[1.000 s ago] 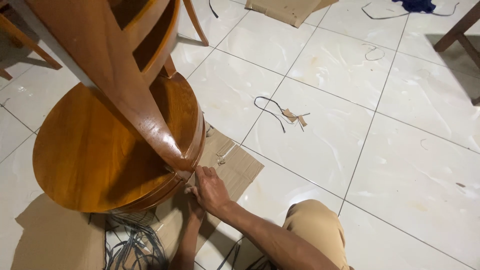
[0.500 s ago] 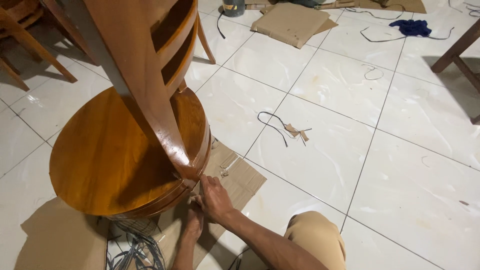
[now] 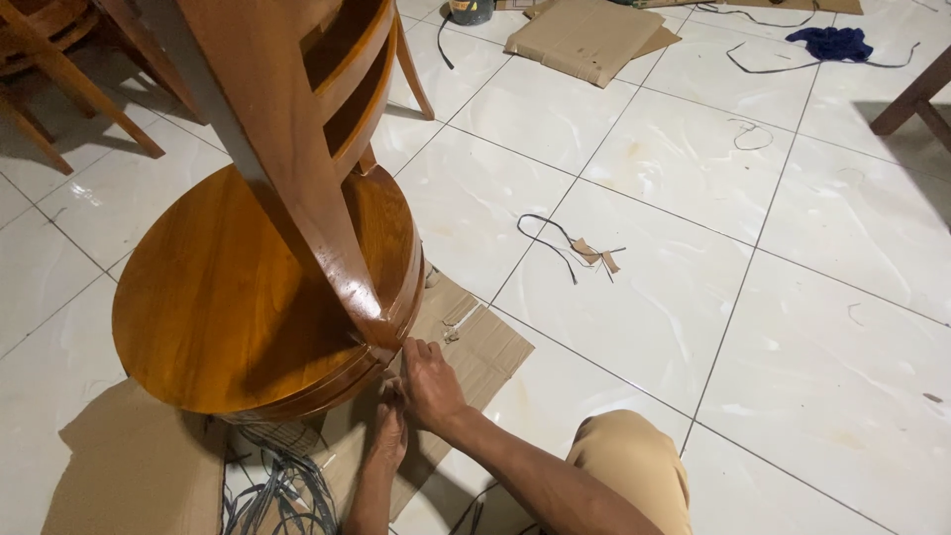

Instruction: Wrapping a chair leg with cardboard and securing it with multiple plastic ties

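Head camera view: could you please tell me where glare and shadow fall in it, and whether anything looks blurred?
Head view: glare streaks run down the varnished chair leg and smear the white floor tiles; shadow pools under the round wooden seat, darkening the cardboard and the left hand; the right hand is lit and sharp, with no marked blur; lines bow slightly at the edges.

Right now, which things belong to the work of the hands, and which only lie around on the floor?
In the work:
- right hand and left hand, at the rim of the wooden chair seat
- cardboard sheet under them

Lying about:
- folded cardboard
- dark blue cloth
- loose black strap
- strap bundle
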